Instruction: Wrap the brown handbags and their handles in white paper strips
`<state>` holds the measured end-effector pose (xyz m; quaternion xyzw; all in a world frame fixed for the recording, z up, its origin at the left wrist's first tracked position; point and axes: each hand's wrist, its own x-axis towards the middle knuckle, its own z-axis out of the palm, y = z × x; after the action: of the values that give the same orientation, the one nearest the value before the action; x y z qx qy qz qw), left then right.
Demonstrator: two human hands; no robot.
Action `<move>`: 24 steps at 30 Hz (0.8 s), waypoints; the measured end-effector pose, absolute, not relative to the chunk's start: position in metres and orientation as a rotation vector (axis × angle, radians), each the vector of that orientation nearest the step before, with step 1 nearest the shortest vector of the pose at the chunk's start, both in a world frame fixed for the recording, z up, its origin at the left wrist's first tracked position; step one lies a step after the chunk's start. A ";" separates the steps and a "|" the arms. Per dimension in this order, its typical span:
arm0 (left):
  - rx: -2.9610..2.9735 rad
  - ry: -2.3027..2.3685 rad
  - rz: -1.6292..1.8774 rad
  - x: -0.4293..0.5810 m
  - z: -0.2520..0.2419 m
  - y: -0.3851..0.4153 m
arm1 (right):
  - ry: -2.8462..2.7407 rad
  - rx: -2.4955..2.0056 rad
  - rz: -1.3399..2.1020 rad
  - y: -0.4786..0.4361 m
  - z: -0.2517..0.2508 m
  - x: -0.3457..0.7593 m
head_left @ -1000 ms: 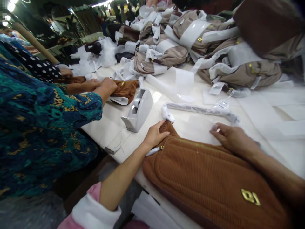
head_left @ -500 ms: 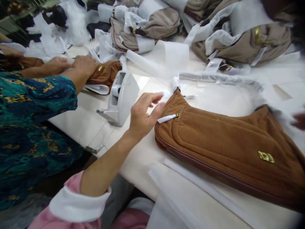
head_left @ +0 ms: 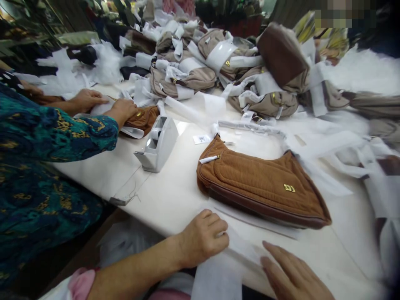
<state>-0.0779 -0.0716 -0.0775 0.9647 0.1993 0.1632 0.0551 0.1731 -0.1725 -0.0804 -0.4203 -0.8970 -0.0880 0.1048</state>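
A brown corduroy handbag (head_left: pixel 250 175) with a gold emblem and dark leather bottom lies on its side on the table (head_left: pixel 175 200). Its strap (head_left: pixel 250 126), wrapped in clear film, stretches behind it. In front of the bag, my left hand (head_left: pixel 204 237) is closed on a sheet of thin white wrapping paper (head_left: pixel 240 246) at the table's near edge. My right hand (head_left: pixel 293 273) has its fingers stretched out over the paper's right side; whether they touch it I cannot tell. More white paper (head_left: pixel 218 277) hangs below the edge.
A grey tape dispenser (head_left: pixel 159 143) stands left of the bag. Beyond it a co-worker's hands (head_left: pixel 121 111) handle another brown bag (head_left: pixel 143 118). Taupe bags (head_left: pixel 184 79) with white wrapping are heaped at the back. Loose white paper (head_left: pixel 334 143) lies to the right.
My left hand has left the bag's left end and come down to the paper at the near edge. My right hand has come in from the right. The view has shifted and shows more of the table.
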 end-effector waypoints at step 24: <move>3.077 0.763 0.560 -0.068 -0.097 -0.102 | -2.354 -1.604 0.208 -0.162 -0.090 0.175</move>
<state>-0.0675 -0.1021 -0.0971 0.9551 0.2367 0.1738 -0.0388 0.1752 -0.1620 -0.0896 -0.5559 -0.8159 0.0722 0.1420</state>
